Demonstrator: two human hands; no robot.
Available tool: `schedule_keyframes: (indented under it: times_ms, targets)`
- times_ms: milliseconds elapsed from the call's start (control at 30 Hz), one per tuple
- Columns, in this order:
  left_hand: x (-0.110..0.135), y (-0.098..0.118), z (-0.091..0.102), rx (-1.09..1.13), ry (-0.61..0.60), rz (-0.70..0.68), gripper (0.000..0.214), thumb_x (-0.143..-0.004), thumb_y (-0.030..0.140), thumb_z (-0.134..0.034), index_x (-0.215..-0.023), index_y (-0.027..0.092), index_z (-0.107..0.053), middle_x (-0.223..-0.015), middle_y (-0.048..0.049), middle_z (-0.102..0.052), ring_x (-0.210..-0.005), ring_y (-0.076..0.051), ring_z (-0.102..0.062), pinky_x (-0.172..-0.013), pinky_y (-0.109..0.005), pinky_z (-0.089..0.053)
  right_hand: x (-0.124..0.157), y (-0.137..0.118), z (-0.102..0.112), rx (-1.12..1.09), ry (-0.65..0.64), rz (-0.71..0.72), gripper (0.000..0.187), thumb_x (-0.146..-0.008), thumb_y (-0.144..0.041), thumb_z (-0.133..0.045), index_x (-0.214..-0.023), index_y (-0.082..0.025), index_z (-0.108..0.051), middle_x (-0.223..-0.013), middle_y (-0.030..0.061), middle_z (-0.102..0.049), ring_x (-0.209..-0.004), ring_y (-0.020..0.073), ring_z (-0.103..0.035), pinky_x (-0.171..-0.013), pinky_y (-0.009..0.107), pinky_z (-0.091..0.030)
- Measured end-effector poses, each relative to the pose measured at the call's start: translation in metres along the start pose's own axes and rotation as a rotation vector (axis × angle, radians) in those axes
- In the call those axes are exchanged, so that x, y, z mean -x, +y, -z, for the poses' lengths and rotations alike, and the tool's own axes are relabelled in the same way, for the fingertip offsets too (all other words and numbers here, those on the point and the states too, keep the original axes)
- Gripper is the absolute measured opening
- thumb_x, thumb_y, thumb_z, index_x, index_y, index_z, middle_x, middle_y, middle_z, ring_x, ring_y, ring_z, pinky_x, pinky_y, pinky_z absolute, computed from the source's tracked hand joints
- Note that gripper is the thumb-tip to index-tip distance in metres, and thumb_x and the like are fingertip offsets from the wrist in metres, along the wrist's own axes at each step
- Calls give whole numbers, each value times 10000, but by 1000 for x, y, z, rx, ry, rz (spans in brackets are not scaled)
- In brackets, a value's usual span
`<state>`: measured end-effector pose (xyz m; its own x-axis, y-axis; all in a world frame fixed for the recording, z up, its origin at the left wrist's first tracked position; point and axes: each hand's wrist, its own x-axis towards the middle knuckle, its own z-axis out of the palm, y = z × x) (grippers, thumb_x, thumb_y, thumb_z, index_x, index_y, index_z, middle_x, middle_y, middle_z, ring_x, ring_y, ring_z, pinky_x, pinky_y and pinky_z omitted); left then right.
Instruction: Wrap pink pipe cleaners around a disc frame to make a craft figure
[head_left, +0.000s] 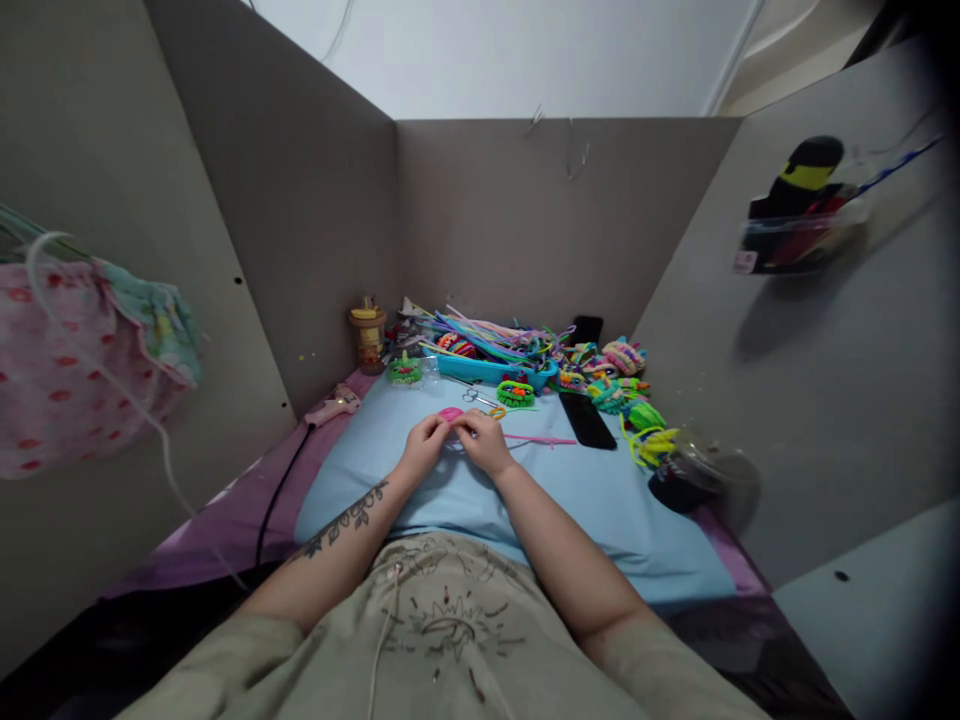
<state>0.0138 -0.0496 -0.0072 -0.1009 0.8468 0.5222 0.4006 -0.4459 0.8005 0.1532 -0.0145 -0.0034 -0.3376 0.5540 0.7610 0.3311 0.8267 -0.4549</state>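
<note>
Both hands pinch a small pink piece (451,414) between them: the left hand (424,443) grips its near left edge, the right hand (484,441) its right side, fingertips hiding most of it, so its shape is hard to tell. It sits over the blue mat (600,500), just before the blue tray (491,370). A pink stem (541,440) trails right of the right hand; whether it joins the piece is unclear. Right of that lies a phone (587,419)

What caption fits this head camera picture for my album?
Both hands, left hand and right hand, pinch a pink pipe cleaner over a blue mat beside colourful crafts.
</note>
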Motion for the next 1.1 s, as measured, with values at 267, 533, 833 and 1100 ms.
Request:
schedule_keyframes:
  times_ms: [267, 533, 833, 1100]
  targets:
    - [-1, -5, 2, -164, 123, -48, 211, -856, 327, -495, -881, 203, -665, -1033, -88, -587, -1032, -219, -539, -937, -381, -416, 2, 3, -1, 29, -19, -6, 161, -847, -158, -506, -827, -203, -659, -770, 44, -646, -771, 182, -587, -722, 295, -463]
    - [-1, -9, 1, -304, 87, -65, 209, -861, 309, -486, -798, 215, -662, -1050, -81, -587, -1071, -232, -517, -978, -413, -373, 3, 3, -1, 70, -68, 1, 165, -849, -153, -499, -845, -200, -657, -792, 44, -634, -773, 180, -581, -725, 291, -448]
    - [-3, -14, -1, -362, 80, -55, 203, -863, 267, -466, -766, 202, -632, -998, -77, -585, -999, -221, -526, -929, -393, -397, 3, 1, 1, 73, -86, 3, 161, -820, -115, -513, -821, -202, -649, -772, 42, -632, -772, 183, -580, -726, 288, -443]
    - [-2, -14, -2, -378, 103, -54, 204, -853, 249, -469, -770, 195, -647, -1010, -91, -567, -1005, -234, -519, -926, -404, -404, 2, -2, -1, 53, -94, 4, 134, -832, -144, -518, -806, -198, -639, -748, 37, -619, -749, 175, -573, -715, 281, -444]
